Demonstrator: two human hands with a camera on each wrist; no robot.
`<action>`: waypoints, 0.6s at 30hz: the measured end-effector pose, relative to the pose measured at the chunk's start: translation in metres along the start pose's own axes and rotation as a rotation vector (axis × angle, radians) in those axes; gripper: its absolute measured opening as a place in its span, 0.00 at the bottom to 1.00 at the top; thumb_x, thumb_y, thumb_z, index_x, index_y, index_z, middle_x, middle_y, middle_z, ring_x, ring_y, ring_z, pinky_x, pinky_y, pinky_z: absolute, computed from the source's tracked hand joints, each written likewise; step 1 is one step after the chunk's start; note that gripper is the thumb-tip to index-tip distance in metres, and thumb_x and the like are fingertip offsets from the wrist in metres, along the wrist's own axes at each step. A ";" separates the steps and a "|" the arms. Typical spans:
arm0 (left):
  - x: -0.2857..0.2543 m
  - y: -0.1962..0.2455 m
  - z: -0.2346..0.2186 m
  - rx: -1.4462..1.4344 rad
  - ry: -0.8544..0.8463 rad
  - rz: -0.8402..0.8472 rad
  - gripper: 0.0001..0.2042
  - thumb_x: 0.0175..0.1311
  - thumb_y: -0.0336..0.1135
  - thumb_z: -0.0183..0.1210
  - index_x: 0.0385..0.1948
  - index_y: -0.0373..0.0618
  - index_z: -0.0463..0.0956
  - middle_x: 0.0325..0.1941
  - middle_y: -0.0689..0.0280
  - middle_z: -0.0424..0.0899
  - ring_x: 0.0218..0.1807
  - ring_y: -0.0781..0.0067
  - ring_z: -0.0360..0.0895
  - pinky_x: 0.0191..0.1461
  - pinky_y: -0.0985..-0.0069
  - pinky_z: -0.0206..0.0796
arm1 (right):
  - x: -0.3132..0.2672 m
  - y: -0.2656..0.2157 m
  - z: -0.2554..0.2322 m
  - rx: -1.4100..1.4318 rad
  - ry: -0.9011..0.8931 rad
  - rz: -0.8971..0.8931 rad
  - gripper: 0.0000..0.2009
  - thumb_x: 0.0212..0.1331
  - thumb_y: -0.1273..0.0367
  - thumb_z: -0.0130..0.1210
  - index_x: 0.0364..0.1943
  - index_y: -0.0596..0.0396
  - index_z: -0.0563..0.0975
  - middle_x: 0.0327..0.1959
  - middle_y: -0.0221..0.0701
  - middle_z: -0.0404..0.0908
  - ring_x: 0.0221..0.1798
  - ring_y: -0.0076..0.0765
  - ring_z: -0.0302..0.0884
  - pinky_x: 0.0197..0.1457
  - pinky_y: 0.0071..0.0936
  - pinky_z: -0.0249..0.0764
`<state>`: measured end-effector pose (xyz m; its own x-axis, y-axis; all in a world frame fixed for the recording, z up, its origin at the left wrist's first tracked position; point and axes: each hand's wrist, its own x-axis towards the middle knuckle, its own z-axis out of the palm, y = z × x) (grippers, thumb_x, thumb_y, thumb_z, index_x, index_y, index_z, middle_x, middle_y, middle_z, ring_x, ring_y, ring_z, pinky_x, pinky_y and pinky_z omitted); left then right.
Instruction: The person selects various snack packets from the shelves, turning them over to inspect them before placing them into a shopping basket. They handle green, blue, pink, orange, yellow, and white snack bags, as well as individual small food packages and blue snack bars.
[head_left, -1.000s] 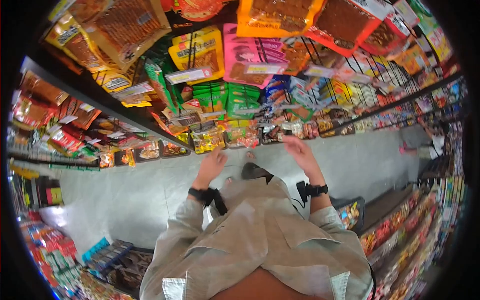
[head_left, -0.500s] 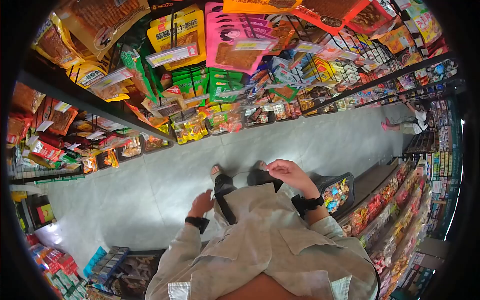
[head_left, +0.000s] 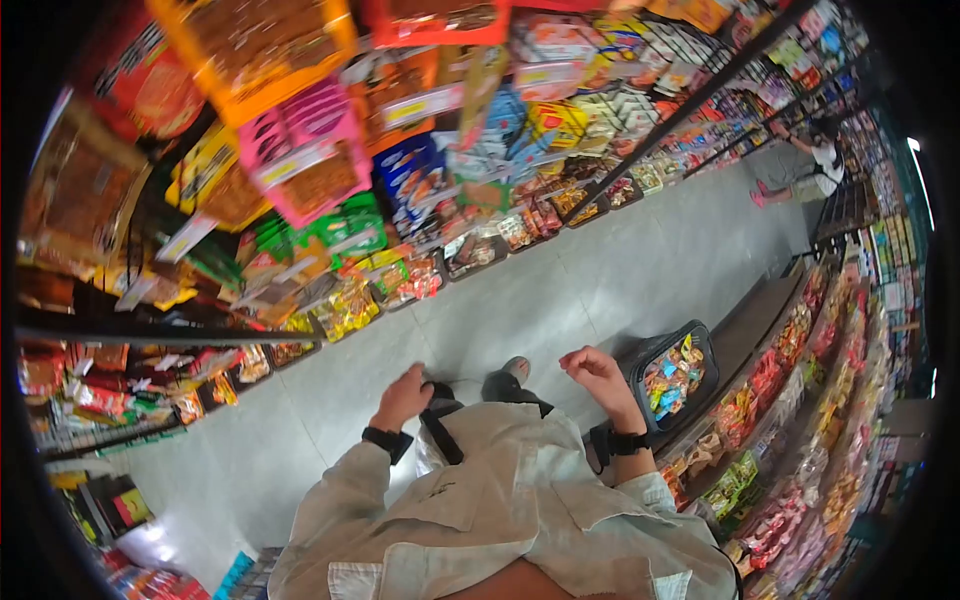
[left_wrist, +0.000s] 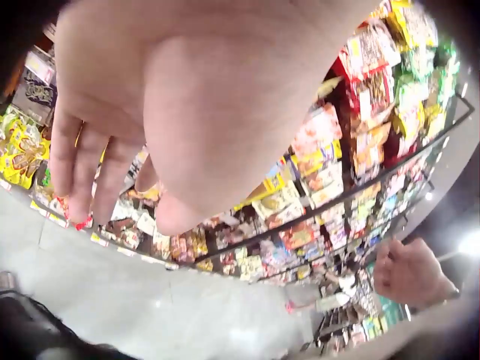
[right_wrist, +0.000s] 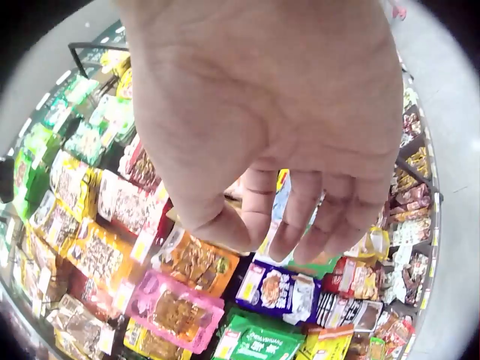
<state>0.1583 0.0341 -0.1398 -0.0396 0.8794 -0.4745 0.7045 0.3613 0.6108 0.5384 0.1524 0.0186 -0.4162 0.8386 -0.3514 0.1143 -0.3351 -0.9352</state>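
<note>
Both hands hang in the air before the body, holding nothing. In the head view the left hand (head_left: 403,397) is over the grey floor, fingers loosely bent; its wrist view shows the palm and relaxed fingers of the left hand (left_wrist: 150,112). The right hand (head_left: 600,382) is raised beside a bin of wrapped sweets (head_left: 674,378), not touching it. Seen from its wrist, the right hand (right_wrist: 270,135) has loosely bent fingers, with a pink snack packet (right_wrist: 174,311) and a blue packet (right_wrist: 277,289) on the shelf beyond.
Racks of hanging snack packets, among them a pink packet (head_left: 305,165), run along the far side above trays (head_left: 470,252). Shelves of bagged sweets (head_left: 780,400) stand at the right. Grey floor (head_left: 500,320) lies between. Another person (head_left: 815,172) is farther down the aisle.
The view has turned, so the racks lie at a steeper slant and the sweets bin appears nearer the right hand. Since half a second ago, the right hand has shifted slightly rightward and down in view.
</note>
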 end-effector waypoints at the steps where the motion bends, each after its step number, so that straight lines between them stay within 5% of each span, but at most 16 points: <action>1: 0.001 0.006 0.014 0.013 -0.102 0.038 0.26 0.65 0.46 0.59 0.62 0.44 0.70 0.53 0.47 0.85 0.56 0.43 0.81 0.57 0.53 0.74 | -0.006 0.006 -0.017 0.054 0.034 -0.002 0.03 0.66 0.78 0.56 0.37 0.55 0.78 0.46 0.27 0.84 0.54 0.25 0.78 0.62 0.28 0.72; 5: 0.022 0.075 0.027 0.128 -0.455 0.113 0.25 0.65 0.49 0.60 0.58 0.43 0.72 0.51 0.46 0.85 0.56 0.42 0.81 0.57 0.52 0.73 | -0.022 0.026 -0.090 0.071 0.112 -0.057 0.02 0.66 0.77 0.56 0.36 0.55 0.77 0.45 0.28 0.83 0.56 0.28 0.78 0.62 0.28 0.72; 8: 0.067 0.121 0.042 0.143 -0.325 0.089 0.22 0.65 0.48 0.59 0.55 0.44 0.74 0.49 0.47 0.85 0.54 0.42 0.81 0.55 0.52 0.73 | -0.024 0.023 -0.130 0.081 0.205 -0.035 0.03 0.65 0.77 0.54 0.35 0.55 0.77 0.45 0.29 0.84 0.56 0.28 0.78 0.63 0.29 0.71; 14: 0.144 0.256 0.016 0.020 -0.053 0.305 0.17 0.68 0.42 0.57 0.53 0.44 0.75 0.46 0.52 0.85 0.51 0.42 0.81 0.53 0.53 0.73 | -0.004 0.007 -0.181 0.176 0.217 -0.048 0.05 0.61 0.80 0.52 0.34 0.56 0.76 0.45 0.30 0.84 0.53 0.28 0.79 0.58 0.25 0.71; 18: 0.190 0.316 -0.007 -0.145 -0.035 0.481 0.14 0.71 0.37 0.58 0.53 0.44 0.77 0.44 0.57 0.87 0.47 0.57 0.84 0.50 0.64 0.75 | 0.025 0.015 -0.206 0.204 0.243 -0.122 0.08 0.60 0.83 0.50 0.33 0.56 0.76 0.47 0.31 0.84 0.53 0.27 0.78 0.57 0.25 0.71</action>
<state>0.3686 0.3177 -0.0322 0.2913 0.9467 -0.1373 0.5314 -0.0408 0.8462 0.7160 0.2569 -0.0134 -0.1855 0.9475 -0.2603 -0.1158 -0.2842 -0.9518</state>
